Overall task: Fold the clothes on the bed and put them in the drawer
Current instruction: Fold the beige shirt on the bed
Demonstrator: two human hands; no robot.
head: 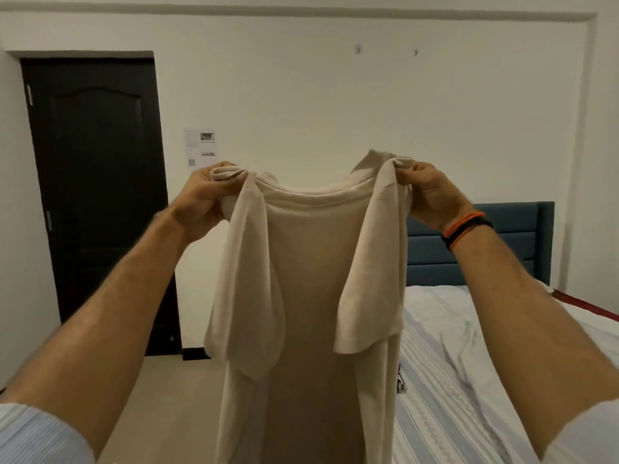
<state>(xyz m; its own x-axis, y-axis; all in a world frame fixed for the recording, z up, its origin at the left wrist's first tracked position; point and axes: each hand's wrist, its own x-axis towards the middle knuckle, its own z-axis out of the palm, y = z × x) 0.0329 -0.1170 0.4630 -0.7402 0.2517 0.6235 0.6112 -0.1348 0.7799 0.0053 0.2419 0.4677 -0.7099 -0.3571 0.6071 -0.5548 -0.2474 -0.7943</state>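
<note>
T-shirt (311,296) hangs upright; left hand (204,199) and right hand (432,195) each pinch 1 shoulder

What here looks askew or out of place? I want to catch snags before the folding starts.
Nothing is damaged or spilled. The beige T-shirt hangs in the air, bunched at both shoulders in the grip of the left hand and right hand, so its sleeves droop unevenly. A small dark item lies on the bed, too hidden to identify.

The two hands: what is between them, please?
In the head view, the left hand and the right hand each grip a shoulder of the beige T-shirt; only its sagging neckline spans the gap between them.
</note>
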